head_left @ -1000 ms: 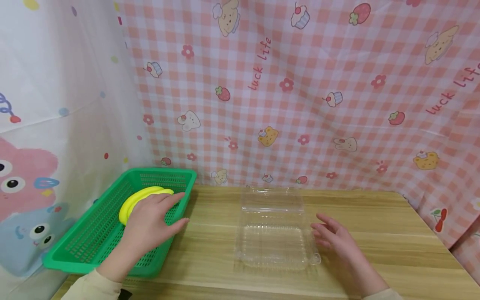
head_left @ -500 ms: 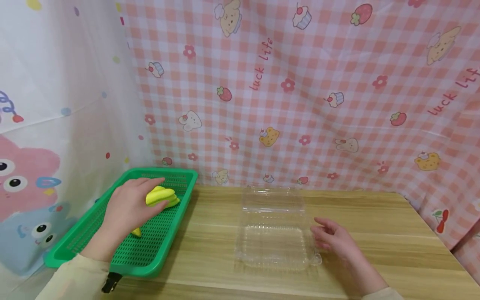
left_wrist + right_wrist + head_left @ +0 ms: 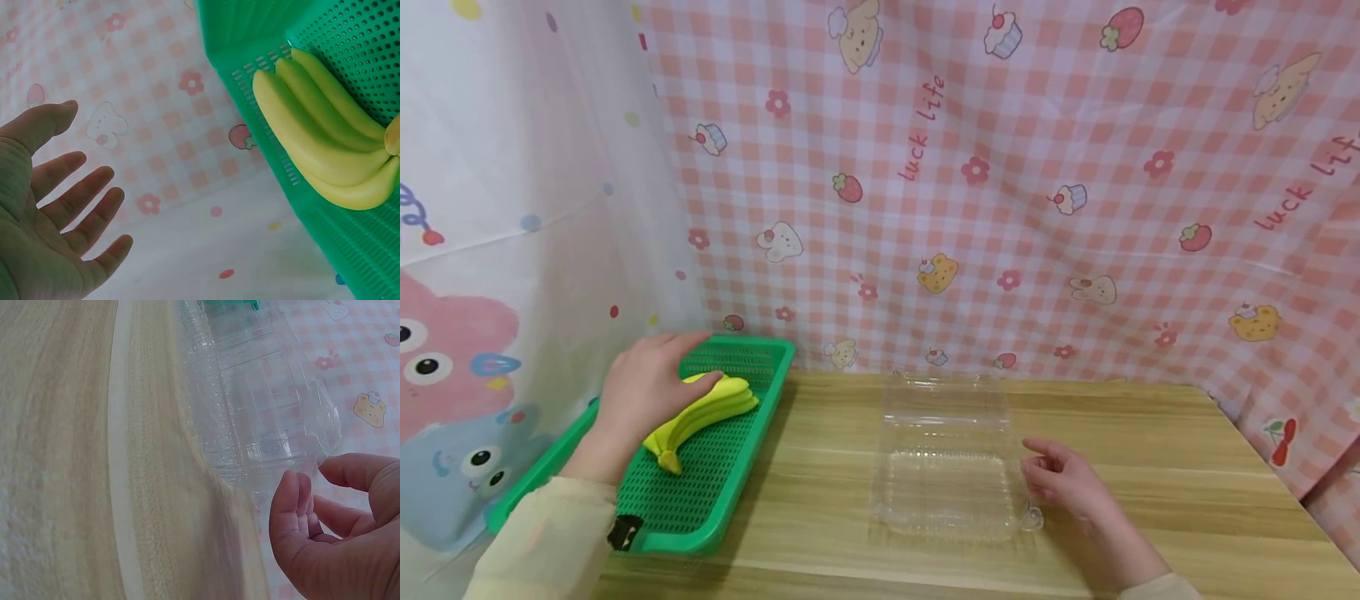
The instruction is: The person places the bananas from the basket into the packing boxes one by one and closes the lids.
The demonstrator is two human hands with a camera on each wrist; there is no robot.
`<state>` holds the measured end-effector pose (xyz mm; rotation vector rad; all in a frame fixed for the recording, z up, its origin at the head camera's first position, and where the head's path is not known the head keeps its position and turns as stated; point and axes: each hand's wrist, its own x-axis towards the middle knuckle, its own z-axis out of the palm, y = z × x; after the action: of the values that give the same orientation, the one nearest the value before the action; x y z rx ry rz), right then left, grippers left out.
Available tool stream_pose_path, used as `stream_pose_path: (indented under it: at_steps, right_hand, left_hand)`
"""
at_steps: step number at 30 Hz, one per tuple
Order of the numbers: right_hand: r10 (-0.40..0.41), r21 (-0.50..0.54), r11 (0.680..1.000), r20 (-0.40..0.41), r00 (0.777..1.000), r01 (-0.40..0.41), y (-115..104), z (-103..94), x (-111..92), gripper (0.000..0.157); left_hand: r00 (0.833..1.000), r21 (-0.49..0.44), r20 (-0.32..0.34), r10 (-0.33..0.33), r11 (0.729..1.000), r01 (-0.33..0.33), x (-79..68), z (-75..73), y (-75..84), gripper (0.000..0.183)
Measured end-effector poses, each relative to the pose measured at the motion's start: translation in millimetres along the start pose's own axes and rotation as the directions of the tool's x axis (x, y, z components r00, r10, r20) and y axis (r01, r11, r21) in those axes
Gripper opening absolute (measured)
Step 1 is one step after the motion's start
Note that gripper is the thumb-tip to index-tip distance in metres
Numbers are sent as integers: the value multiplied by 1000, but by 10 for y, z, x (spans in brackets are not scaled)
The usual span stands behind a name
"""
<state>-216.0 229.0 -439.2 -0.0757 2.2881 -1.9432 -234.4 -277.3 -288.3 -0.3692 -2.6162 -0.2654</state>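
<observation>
Left hand [image 3: 643, 390], fingers apart, ten o'clock of bananas [image 3: 709, 414]. Right hand [image 3: 1067, 479], fingers half-curled, three o'clock of container [image 3: 951, 496]: bump could skid it.

A cloth-screened tabletop corner is seen, its wider room unclear: beyond the right hand [image 3: 1066, 479], pink-and-white checked cartoon-print fabric [image 3: 970, 221] is hung behind a flat brown wood-grained table [image 3: 820, 500].

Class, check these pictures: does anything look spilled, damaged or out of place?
Nothing stands out. The banana bunch lies inside the green plastic basket, and the clear plastic clamshell sits open on the wooden table; no spill shows.
</observation>
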Motion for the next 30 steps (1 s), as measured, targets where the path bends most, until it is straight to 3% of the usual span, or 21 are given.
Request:
stream_pose_path:
  at_steps: [9, 19, 30]
  right_hand:
    - [12, 10, 1000, -1, 1000, -12, 7, 9, 15, 55]
    - [26, 21, 999, -9, 1000, -25, 11, 19, 10, 55]
    - [31, 40, 999, -10, 999, -31, 25, 24, 6, 56]
  left_hand:
    - [998, -26, 35, -50, 998, 51, 104, 59, -74, 58]
    - [993, -50, 83, -86, 995, 90, 200, 248, -246, 58]
    - [996, -64, 62, -70, 995, 74, 260, 507, -443, 59]
